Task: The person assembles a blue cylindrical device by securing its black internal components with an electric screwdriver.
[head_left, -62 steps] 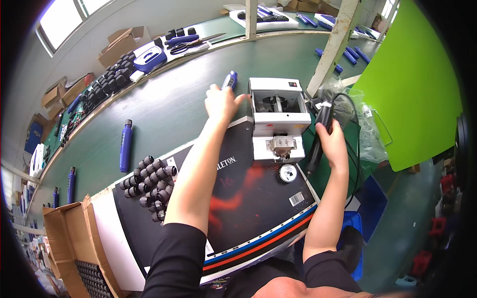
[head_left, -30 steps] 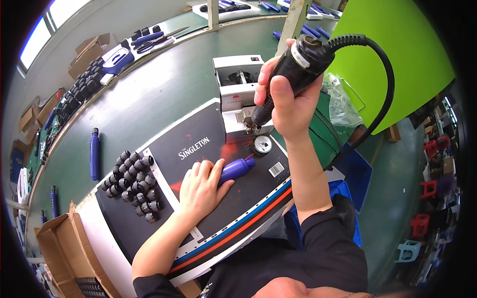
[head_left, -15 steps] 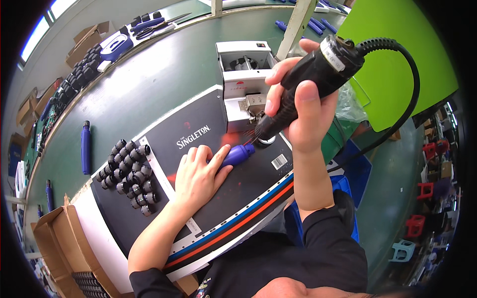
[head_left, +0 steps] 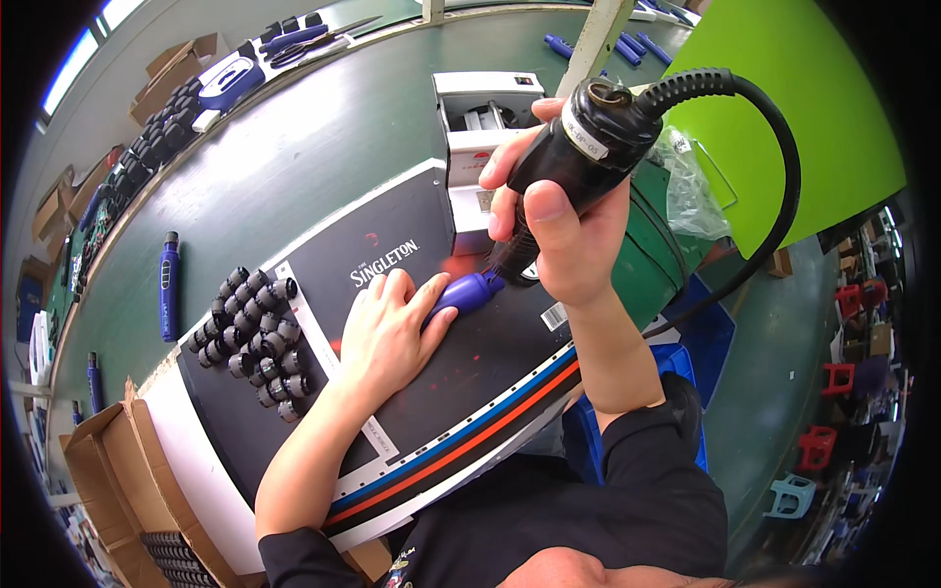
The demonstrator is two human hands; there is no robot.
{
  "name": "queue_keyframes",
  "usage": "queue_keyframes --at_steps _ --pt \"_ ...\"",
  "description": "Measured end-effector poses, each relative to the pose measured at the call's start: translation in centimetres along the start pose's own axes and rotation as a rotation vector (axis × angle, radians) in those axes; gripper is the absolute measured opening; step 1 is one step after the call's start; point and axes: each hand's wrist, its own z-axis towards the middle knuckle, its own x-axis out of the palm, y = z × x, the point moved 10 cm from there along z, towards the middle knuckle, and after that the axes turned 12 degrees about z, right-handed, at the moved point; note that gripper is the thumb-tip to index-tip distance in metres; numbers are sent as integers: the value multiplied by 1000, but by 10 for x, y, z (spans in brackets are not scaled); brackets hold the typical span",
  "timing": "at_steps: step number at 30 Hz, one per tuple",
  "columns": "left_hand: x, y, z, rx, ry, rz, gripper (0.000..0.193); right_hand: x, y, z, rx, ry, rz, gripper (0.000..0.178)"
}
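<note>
My left hand (head_left: 384, 331) lies on the black printed mat (head_left: 510, 377), fingers closed round a blue cylindrical housing (head_left: 465, 294) that rests on its side. In my right hand (head_left: 580, 240) is a black corded electric screwdriver (head_left: 578, 147), tilted with its lower end down to the left. That end is right at the narrow tip of the blue housing; whether the bit touches it I cannot tell. The screwdriver's thick black cord (head_left: 787, 186) curves off to the right.
Left of my hand sits a cluster of black ring-shaped parts (head_left: 257, 333). A white machine (head_left: 485, 137) stands beyond the mat. Another blue cylinder (head_left: 170, 284) lies on the green table at left, near an open cardboard box (head_left: 147, 461). A clear plastic bag (head_left: 694, 191) is at right.
My right hand has moved left with the screwdriver, bringing its lower end over the tip of the blue housing. My left hand has hardly moved and still holds the housing.
</note>
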Motion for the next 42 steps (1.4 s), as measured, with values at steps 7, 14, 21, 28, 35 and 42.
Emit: queue_keyframes --at_steps 7,14,21,28,35,42 --pt "0 2 1 -17 36 -20 41 1 -21 3 100 11 83 64" --pt "1 2 -1 2 61 -29 43 7 -14 -9 77 55 65 67" --pt "1 -6 -8 41 -3 61 53 -28 23 -2 -122 -42 43 66" --pt "-1 -11 -10 58 -7 78 54 -156 7 2 220 -539 -145 38" --pt "0 -19 -9 74 36 81 55 -243 -77 -46 454 -402 -837 52" --pt "0 -14 -8 47 29 95 54 -183 -44 -39 466 -188 -1472 52"
